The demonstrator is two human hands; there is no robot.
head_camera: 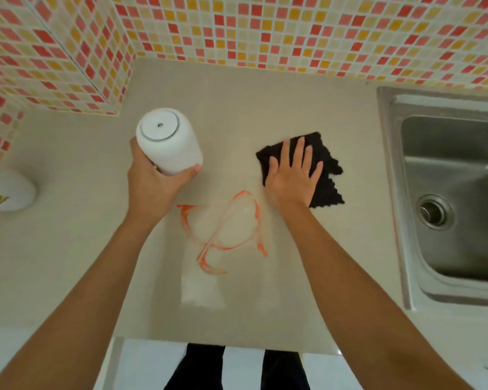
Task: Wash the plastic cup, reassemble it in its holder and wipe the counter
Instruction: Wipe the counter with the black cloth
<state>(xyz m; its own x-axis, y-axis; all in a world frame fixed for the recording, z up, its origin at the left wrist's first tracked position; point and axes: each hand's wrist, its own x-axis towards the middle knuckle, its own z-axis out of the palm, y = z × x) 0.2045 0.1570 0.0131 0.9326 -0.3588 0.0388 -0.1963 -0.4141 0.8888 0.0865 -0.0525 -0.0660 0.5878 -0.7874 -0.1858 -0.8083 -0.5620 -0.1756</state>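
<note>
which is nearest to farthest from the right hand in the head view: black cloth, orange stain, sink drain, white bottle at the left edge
From the right hand:
1. black cloth, directly under the palm
2. orange stain, on the counter just left and nearer the person
3. sink drain, off to the right
4. white bottle, far left edge

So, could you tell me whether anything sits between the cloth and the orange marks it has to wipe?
Nothing visible does: bare counter separates the black cloth under the right hand from the orange marks.
</note>
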